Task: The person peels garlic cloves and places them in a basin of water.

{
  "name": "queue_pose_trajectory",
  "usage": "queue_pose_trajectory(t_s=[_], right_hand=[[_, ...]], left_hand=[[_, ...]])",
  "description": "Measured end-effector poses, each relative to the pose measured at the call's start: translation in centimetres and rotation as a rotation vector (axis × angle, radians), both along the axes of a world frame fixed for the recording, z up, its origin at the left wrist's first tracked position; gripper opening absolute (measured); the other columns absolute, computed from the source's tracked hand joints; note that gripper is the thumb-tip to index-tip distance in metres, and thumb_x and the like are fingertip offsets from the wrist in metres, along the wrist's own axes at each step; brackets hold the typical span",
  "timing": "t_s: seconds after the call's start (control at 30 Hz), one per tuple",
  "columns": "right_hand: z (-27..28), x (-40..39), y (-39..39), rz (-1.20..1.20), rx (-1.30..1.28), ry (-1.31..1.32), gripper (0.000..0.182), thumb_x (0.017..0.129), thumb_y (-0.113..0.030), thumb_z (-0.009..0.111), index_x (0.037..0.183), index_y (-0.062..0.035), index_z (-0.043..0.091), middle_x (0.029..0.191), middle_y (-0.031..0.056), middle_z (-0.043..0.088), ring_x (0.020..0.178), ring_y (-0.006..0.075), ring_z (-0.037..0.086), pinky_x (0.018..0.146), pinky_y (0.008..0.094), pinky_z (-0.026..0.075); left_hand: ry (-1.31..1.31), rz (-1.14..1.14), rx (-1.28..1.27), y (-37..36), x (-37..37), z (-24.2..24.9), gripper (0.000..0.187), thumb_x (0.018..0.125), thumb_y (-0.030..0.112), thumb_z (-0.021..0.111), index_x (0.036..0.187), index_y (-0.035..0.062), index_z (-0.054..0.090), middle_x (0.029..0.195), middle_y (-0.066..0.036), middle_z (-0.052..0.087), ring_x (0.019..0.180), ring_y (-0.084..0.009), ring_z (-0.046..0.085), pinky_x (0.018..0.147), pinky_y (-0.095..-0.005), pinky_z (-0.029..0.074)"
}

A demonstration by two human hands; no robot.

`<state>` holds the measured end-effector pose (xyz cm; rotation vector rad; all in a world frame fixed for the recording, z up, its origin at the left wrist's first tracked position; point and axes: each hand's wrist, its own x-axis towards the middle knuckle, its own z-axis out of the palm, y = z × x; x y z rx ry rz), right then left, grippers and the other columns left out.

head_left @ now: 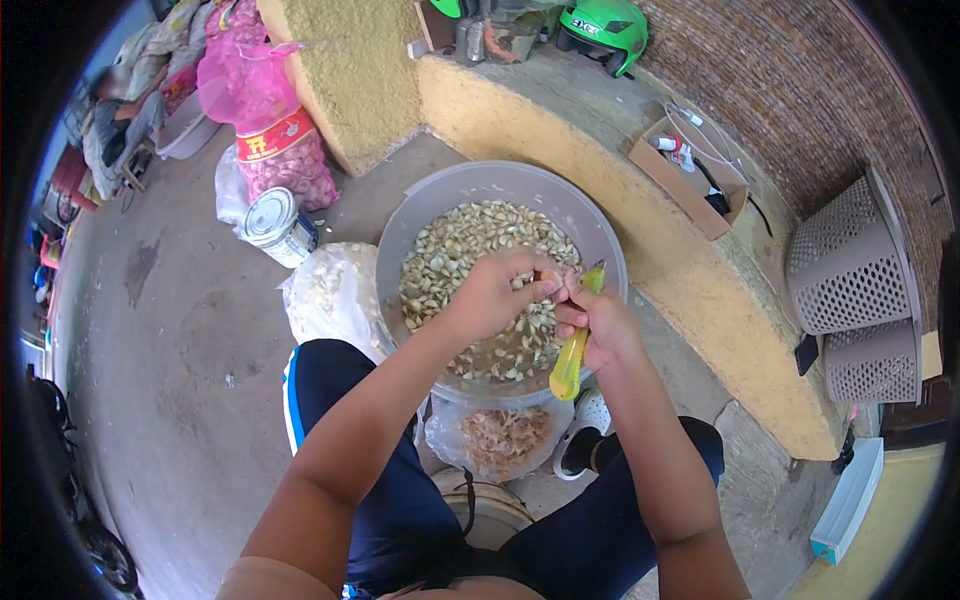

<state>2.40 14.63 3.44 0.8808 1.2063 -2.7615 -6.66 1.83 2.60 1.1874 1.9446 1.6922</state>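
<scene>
A wide grey basin (405, 215) between my knees holds many pale garlic cloves (455, 245) in water. Over its right half, my left hand (505, 290) is closed, fingertips pinching a small garlic clove (564, 283) that the fingers mostly hide. My right hand (608, 325) grips a knife with a yellow handle (568, 365), its butt angled down toward me. The blade end, by the left fingertips, is barely visible. Both hands meet at the clove, above the water.
Left of the basin lies a white plastic bag (335, 295), with a tin can (280, 225) and pink net sacks of garlic (290, 170) behind. A bag of peelings (500, 440) sits before me. A low yellow wall (690, 270) curves along the right, bearing a cardboard box (690, 170).
</scene>
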Motion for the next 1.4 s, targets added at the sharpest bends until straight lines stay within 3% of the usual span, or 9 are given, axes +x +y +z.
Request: queue_pose_trajectory(t_s=[0.03,0.13,0.23,0.43,0.73,0.93,1.03,1.33,1.4], right_hand=[[-0.2,0.0,0.2,0.009,-0.085,-0.009,0.015,0.083,-0.018,0.055,0.077,-0.0049,0.051,0.065,-0.0018,0.048,0.044,0.0049,0.036,0.042,0.0203,0.034],[0.2,0.1,0.5,0.060,-0.163,0.024,0.015,0.082,-0.018,0.056,0.078,-0.0041,0.052,0.065,-0.0014,0.050,0.044,0.0048,0.037,0.042,0.0202,0.035],[1.6,-0.1,-0.2,0.014,0.515,0.039,0.016,0.080,-0.018,0.058,0.080,-0.0024,0.056,0.065,0.0007,0.054,0.046,0.0047,0.041,0.041,0.0208,0.035],[0.8,0.3,0.1,0.040,1.074,0.049,0.015,0.076,-0.016,0.061,0.081,-0.0012,0.061,0.065,0.0035,0.057,0.043,0.0060,0.045,0.039,0.0221,0.034],[1.1,0.6,0.9,0.099,0.420,0.017,0.011,0.081,-0.012,0.056,0.080,-0.0008,0.055,0.065,0.0026,0.053,0.050,0.0073,0.047,0.040,0.0238,0.038],[0.6,0.5,1.5,0.139,0.026,0.010,0.014,0.081,-0.016,0.057,0.082,-0.0030,0.052,0.067,0.0024,0.052,0.051,0.0079,0.046,0.044,0.0230,0.039],[0.3,0.5,1.7,0.184,-0.013,0.049,0.015,0.081,-0.017,0.058,0.082,-0.0035,0.052,0.068,0.0023,0.052,0.051,0.0083,0.046,0.045,0.0235,0.040],[1.5,0.7,-0.3,0.093,0.022,0.249,0.015,0.083,-0.018,0.055,0.080,-0.0029,0.052,0.068,0.0026,0.052,0.053,0.0108,0.050,0.047,0.0237,0.041],[1.4,0.4,-0.3,0.071,0.331,0.212,0.014,0.084,-0.017,0.053,0.080,-0.0027,0.052,0.068,0.0030,0.052,0.052,0.0115,0.051,0.047,0.0240,0.041]], left_hand=[[0.089,-0.002,0.009,0.0,-0.1,-0.3,0.012,0.078,0.009,0.058,0.088,0.0009,0.060,0.081,-0.006,0.060,0.079,-0.0145,0.056,0.072,-0.0272,0.043],[-0.125,-0.006,0.098,0.1,0.2,-0.6,0.017,0.081,0.013,0.057,0.094,0.0021,0.059,0.075,-0.002,0.058,0.064,-0.0082,0.052,0.052,-0.0189,0.041],[-0.478,-0.007,-0.094,-0.1,0.1,0.7,0.018,0.081,0.015,0.057,0.095,0.0033,0.059,0.071,-0.002,0.057,0.059,-0.0060,0.050,0.050,-0.0184,0.040],[-0.270,0.082,-0.091,0.0,0.0,-0.6,0.017,0.079,0.014,0.061,0.092,0.0039,0.059,0.067,0.000,0.056,0.055,-0.0029,0.046,0.047,-0.0177,0.037],[-0.182,-0.068,-0.038,-0.2,-0.1,-0.2,0.018,0.073,0.004,0.064,0.090,0.0026,0.061,0.086,-0.005,0.059,0.081,-0.0118,0.055,0.072,-0.0248,0.044],[-0.141,-0.079,0.060,-0.3,-0.1,-0.4,0.020,0.072,0.001,0.063,0.092,0.0032,0.061,0.086,-0.005,0.060,0.083,-0.0133,0.055,0.076,-0.0256,0.043],[-0.160,-0.062,0.098,-0.4,0.0,-0.4,0.018,0.073,0.001,0.063,0.090,0.0035,0.062,0.087,-0.005,0.060,0.080,-0.0125,0.057,0.069,-0.0232,0.044],[-0.917,-0.197,0.343,-0.2,0.5,-1.0,0.018,0.080,0.010,0.058,0.097,0.0034,0.057,0.075,-0.005,0.059,0.051,-0.0048,0.042,0.042,-0.0174,0.032],[-0.893,-0.142,0.323,0.0,0.5,-1.4,0.018,0.080,0.012,0.058,0.096,0.0030,0.056,0.073,-0.003,0.057,0.050,-0.0049,0.042,0.042,-0.0174,0.033]])
